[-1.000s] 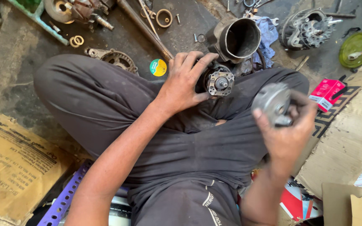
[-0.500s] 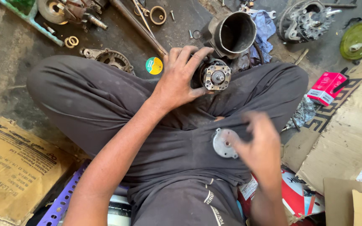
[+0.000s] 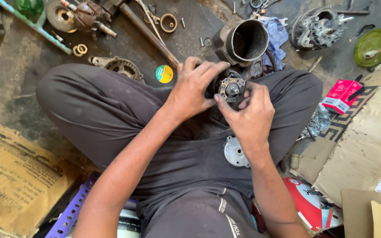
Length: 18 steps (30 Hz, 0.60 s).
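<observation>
The person is sitting cross-legged on the floor (image 3: 18,83), and both hands are working together on a small motor (image 3: 231,89) resting at the crossed ankles, near the middle of the floor's far side. The left hand (image 3: 195,90) is clamping around the motor's left side, fingers curled over its top. The right hand (image 3: 248,115) is closing on its right side, thumb and fingertips pinching at the end face, where a short shaft is sticking up.

A round grey cover (image 3: 236,152) is lying loose on the lap, just beside the right wrist, so the motor appears to be opened at one end and the cover off; whether parts inside are out or in, I cannot tell. The work looks partway through, with the motor's end face exposed and being handled.

A dark housing (image 3: 245,42) is lying on its side just beyond the motor, and a red box (image 3: 341,96) is sitting toward the right edge.
</observation>
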Each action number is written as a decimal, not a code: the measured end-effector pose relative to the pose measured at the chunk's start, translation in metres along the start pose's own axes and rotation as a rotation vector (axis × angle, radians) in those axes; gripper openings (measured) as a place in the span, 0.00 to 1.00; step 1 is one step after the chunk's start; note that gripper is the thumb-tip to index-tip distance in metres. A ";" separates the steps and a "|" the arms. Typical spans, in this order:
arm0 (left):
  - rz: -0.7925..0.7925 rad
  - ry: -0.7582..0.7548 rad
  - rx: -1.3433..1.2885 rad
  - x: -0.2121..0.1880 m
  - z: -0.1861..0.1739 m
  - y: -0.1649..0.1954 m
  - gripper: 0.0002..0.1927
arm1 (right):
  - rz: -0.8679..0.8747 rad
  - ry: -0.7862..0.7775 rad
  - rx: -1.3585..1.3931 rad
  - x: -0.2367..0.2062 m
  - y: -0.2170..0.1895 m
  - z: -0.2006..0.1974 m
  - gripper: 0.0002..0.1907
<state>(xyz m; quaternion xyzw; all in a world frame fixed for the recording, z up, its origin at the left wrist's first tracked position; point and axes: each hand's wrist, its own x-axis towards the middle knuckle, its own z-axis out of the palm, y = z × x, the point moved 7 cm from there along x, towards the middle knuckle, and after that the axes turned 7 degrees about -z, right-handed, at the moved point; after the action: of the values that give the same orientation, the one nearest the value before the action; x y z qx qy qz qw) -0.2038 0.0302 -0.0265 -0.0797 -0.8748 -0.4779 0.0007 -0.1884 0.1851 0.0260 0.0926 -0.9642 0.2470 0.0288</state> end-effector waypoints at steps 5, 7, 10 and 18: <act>-0.028 -0.029 0.074 0.010 -0.007 0.001 0.46 | -0.050 0.002 0.131 0.006 -0.005 0.001 0.35; -0.059 -0.102 0.159 0.015 -0.004 -0.003 0.47 | -0.076 -0.005 0.144 0.007 -0.007 0.001 0.37; -0.006 -0.127 0.239 0.021 -0.001 -0.005 0.47 | -0.167 -0.042 0.122 0.005 -0.015 0.004 0.38; 0.077 -0.215 0.109 0.027 0.018 -0.016 0.47 | -0.386 -0.073 0.095 0.008 -0.015 0.002 0.38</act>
<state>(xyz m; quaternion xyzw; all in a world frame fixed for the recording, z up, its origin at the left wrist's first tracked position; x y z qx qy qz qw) -0.2316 0.0401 -0.0476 -0.1638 -0.8908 -0.4180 -0.0704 -0.1933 0.1697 0.0323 0.2856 -0.9163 0.2785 0.0363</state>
